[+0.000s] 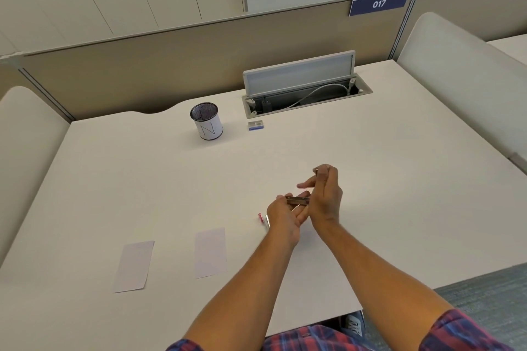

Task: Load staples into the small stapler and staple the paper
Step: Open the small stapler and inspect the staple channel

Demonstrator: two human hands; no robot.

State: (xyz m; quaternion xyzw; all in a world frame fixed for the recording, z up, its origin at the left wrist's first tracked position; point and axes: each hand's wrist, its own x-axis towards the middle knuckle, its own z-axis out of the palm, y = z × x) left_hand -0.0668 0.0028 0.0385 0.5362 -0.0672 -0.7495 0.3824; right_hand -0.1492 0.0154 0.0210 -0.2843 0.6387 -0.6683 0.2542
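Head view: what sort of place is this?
Most likely an open-plan office workstation: a desk with a partition, a numbered sign 017, and an open cable hatch.

Bare desk (385, 194) right of hands; pen cup (206, 121), staple box (255, 125) stand far back.

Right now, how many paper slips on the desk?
2. One slip lies near the front edge on the left; the other slip lies to its right, closer to the left hand. Both lie flat and apart; none seems hidden.
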